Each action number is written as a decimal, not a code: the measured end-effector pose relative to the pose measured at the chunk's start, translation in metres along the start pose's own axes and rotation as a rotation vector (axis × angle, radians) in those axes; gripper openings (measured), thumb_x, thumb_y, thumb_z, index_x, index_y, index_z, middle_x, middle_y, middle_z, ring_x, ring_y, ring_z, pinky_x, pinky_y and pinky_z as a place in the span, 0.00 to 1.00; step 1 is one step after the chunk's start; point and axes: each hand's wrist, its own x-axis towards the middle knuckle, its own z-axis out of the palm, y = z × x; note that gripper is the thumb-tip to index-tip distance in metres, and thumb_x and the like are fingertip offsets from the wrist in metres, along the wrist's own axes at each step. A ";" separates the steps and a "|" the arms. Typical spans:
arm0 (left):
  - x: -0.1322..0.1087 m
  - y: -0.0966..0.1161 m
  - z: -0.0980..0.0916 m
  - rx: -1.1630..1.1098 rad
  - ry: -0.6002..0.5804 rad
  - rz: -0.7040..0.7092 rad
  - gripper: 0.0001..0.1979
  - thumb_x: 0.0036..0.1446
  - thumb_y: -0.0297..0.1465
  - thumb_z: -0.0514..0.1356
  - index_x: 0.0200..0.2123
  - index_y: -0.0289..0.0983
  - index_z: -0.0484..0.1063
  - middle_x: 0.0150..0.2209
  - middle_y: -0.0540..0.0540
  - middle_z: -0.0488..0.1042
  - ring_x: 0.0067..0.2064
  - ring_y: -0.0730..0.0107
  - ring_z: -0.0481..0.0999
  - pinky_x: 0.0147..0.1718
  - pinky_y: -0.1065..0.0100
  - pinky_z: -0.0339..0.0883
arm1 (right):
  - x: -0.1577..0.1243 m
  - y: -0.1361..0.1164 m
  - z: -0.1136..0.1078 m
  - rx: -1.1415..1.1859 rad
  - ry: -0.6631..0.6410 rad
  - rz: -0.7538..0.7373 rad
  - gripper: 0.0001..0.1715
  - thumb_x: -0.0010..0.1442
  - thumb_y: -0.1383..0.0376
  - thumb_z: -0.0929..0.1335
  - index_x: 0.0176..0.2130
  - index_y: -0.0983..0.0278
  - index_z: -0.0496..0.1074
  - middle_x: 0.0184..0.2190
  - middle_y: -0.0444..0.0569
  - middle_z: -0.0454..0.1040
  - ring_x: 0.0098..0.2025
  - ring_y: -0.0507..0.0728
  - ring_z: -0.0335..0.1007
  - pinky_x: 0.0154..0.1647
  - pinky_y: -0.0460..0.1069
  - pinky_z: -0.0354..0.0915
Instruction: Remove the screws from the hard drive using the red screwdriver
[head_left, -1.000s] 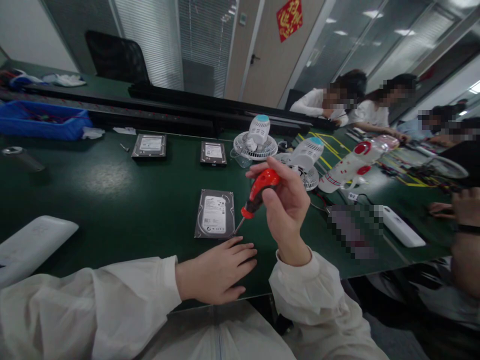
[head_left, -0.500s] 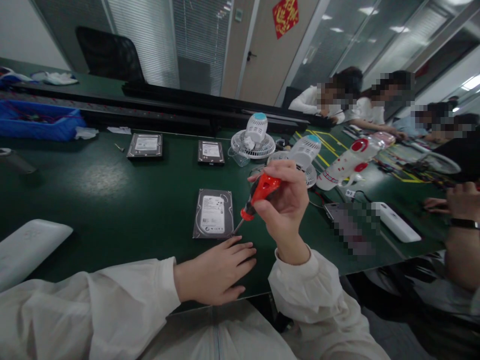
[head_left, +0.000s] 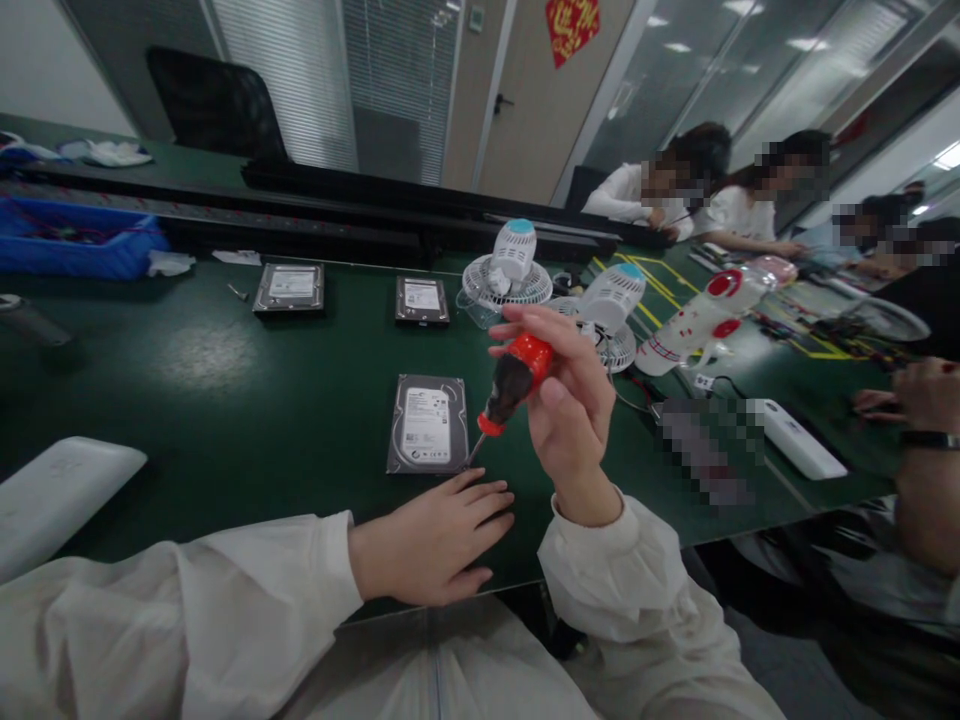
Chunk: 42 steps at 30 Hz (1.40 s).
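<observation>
A hard drive lies label up on the green table in front of me. My right hand holds a red and black screwdriver by its handle, fingers curled around the red end. The shaft slants down to the left, and its tip meets the drive's lower right corner. Flat beside that corner rests my left hand, palm down, fingers extended and slightly spread. Its fingertips lie close to the screwdriver tip; whether they touch the drive I cannot tell. Any screw under the tip is hidden.
Two more hard drives, one larger and one smaller, lie farther back. Two white fans, a white bottle, a phone and a white power strip stand right. A blue bin is left. Co-workers sit at right.
My right hand's fingers have shifted and loosened around the screwdriver, and its handle has turned, showing more black. The tip stays at the drive's corner. My left hand keeps its place.
</observation>
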 end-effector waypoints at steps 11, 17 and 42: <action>0.001 0.001 -0.003 -0.023 0.007 -0.006 0.29 0.66 0.41 0.56 0.63 0.27 0.64 0.65 0.31 0.68 0.68 0.50 0.64 0.69 0.50 0.49 | 0.000 0.003 -0.003 0.039 0.012 -0.002 0.22 0.67 0.56 0.63 0.57 0.56 0.73 0.52 0.51 0.71 0.52 0.62 0.68 0.51 0.63 0.72; 0.000 0.000 -0.001 -0.029 0.010 -0.008 0.29 0.66 0.41 0.56 0.63 0.28 0.65 0.65 0.31 0.67 0.68 0.49 0.64 0.70 0.49 0.48 | 0.001 0.000 -0.003 -0.177 0.061 -0.108 0.22 0.59 0.58 0.73 0.54 0.53 0.73 0.42 0.49 0.69 0.45 0.59 0.65 0.39 0.56 0.73; 0.001 0.001 -0.002 -0.034 0.001 -0.012 0.28 0.66 0.41 0.56 0.63 0.28 0.65 0.65 0.31 0.67 0.68 0.50 0.64 0.69 0.50 0.48 | 0.002 0.001 0.004 -0.081 0.172 -0.040 0.20 0.59 0.60 0.74 0.48 0.53 0.65 0.40 0.44 0.69 0.32 0.51 0.73 0.32 0.50 0.74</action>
